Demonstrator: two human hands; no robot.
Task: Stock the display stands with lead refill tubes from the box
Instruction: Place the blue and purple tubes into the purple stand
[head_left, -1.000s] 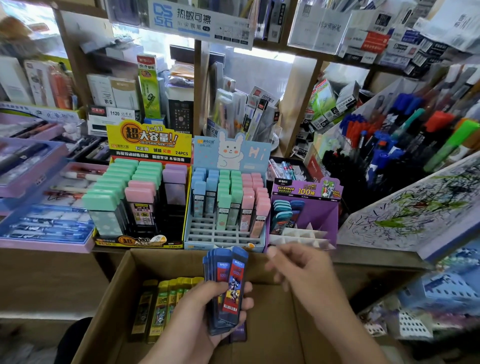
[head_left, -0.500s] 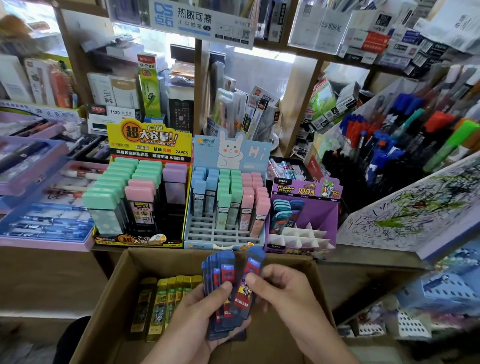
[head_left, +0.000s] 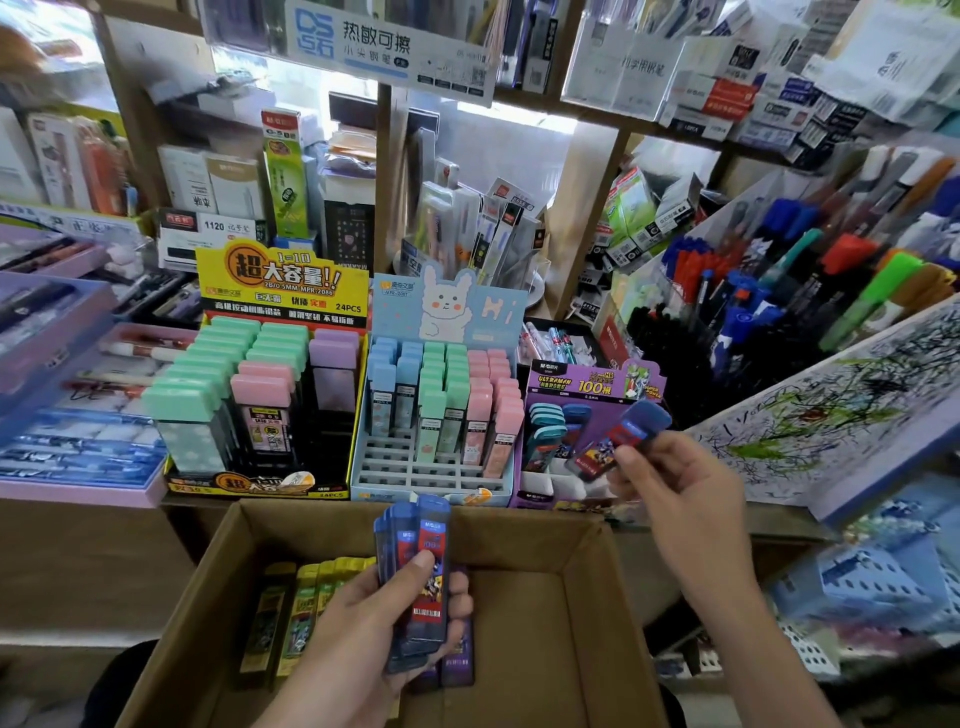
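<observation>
My left hand (head_left: 363, 629) grips a fanned stack of blue lead refill tubes (head_left: 418, 577) above the open cardboard box (head_left: 587, 613). My right hand (head_left: 680, 493) holds a single blue tube (head_left: 623, 436) tilted over the purple display stand (head_left: 592, 384), just in front of its white slots. That stand has a few blue tubes at its back left. Several yellow tubes (head_left: 306, 613) lie in the box's left side, and purple tubes (head_left: 457, 654) show beneath my left hand.
A blue rabbit stand (head_left: 441, 312) with pastel tubes and a yellow stand (head_left: 280, 291) with larger cases sit left of the purple one. Pen racks (head_left: 779, 270) and a scribbled test pad (head_left: 831, 410) stand to the right. Shelves of stationery fill the back.
My right hand took one blue tube from the stack in my left hand and carried it up and right to the purple stand. My left hand stayed over the box.
</observation>
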